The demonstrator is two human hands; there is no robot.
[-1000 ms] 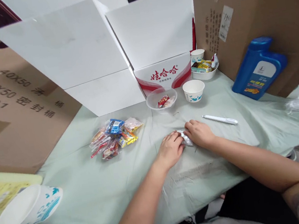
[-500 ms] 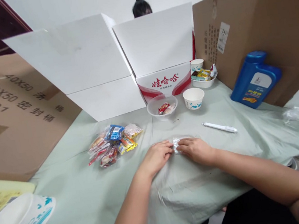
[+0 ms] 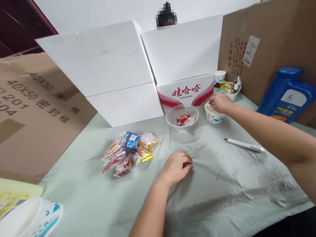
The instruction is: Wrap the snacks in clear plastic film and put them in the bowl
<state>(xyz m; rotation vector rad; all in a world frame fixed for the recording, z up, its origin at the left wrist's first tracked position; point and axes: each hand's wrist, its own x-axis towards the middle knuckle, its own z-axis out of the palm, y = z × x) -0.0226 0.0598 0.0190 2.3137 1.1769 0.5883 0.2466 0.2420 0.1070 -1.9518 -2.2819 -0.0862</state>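
My right hand (image 3: 221,103) reaches to a small white paper bowl (image 3: 215,118) with blue leaf print. Its fingers are pinched together at the bowl's rim and point down inside; anything between them is hidden. My left hand (image 3: 177,167) rests on the green cloth (image 3: 199,203), fingers loosely bent, thumb apart, nothing in it. Left of the paper bowl stands a clear plastic bowl (image 3: 173,126) holding red and pale wrapped snacks (image 3: 186,119). A pile of wrapped snacks (image 3: 127,152) lies ahead and left of my left hand. A white pen-like tool (image 3: 244,144) lies beneath my right forearm.
White boxes (image 3: 114,58) and brown cartons (image 3: 281,34) wall in the table. A blue bottle (image 3: 290,94) stands at the right, a large paper tub (image 3: 45,220) at the front left. Behind my right hand is a white bowl of snacks (image 3: 228,87). A person's head (image 3: 166,15) shows behind the boxes.
My right hand has moved from beside my left hand, away and right, to the paper bowl. The clear piece under my hands no longer shows on the cloth. The view has shifted.
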